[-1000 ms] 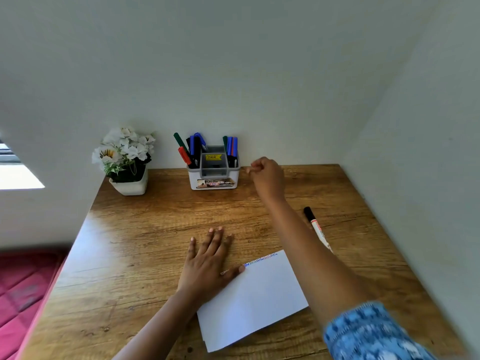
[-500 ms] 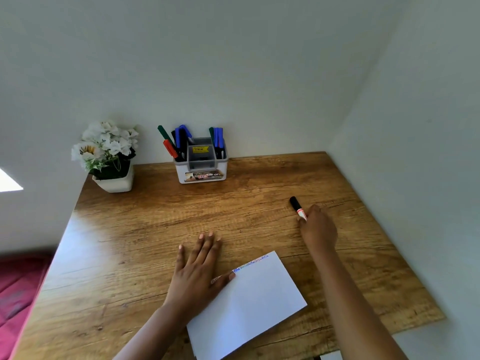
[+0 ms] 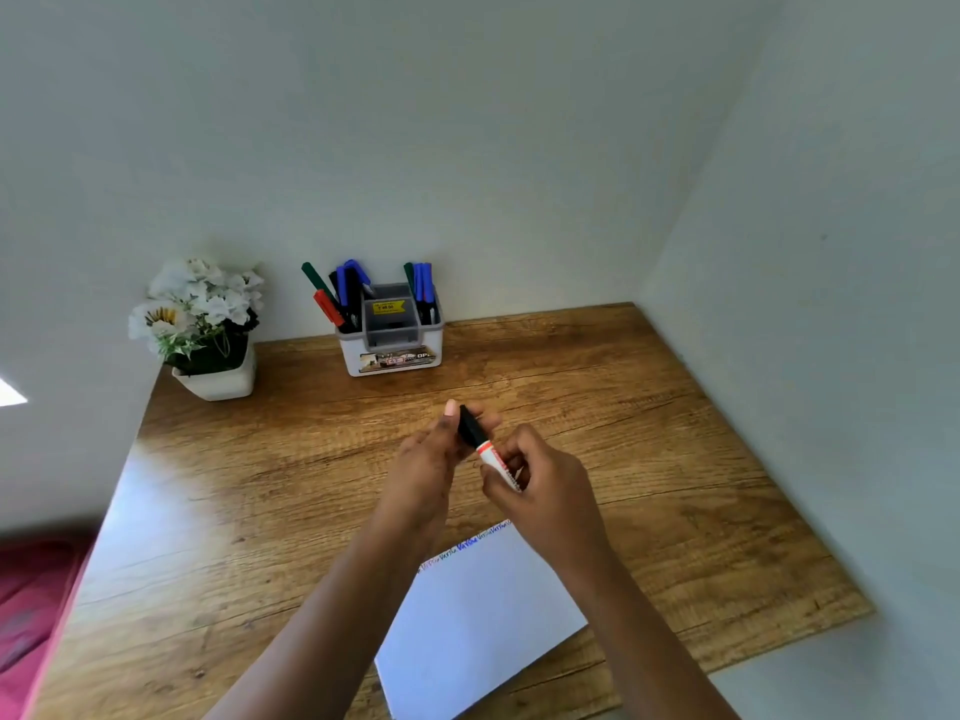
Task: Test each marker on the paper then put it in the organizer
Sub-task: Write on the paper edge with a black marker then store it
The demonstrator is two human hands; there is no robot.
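Above the middle of the desk, both hands hold one marker (image 3: 491, 456) with a white barrel, an orange band and a black cap. My right hand (image 3: 540, 488) grips the barrel. My left hand (image 3: 434, 462) has its fingers closed on the black cap. The white paper (image 3: 480, 621) lies below the hands near the front edge, with coloured scribbles along its top edge. The white and grey organizer (image 3: 392, 348) stands against the back wall, holding several green, blue, red and black markers.
A white pot of artificial white flowers (image 3: 205, 330) stands at the back left of the wooden desk (image 3: 260, 485). Walls close the desk in at the back and on the right. A pink surface (image 3: 31, 605) lies beyond the left edge.
My right hand left the organizer, picked the marker off the desk at the right and brought it to the middle. My left hand lifted off the paper and took hold of the cap.
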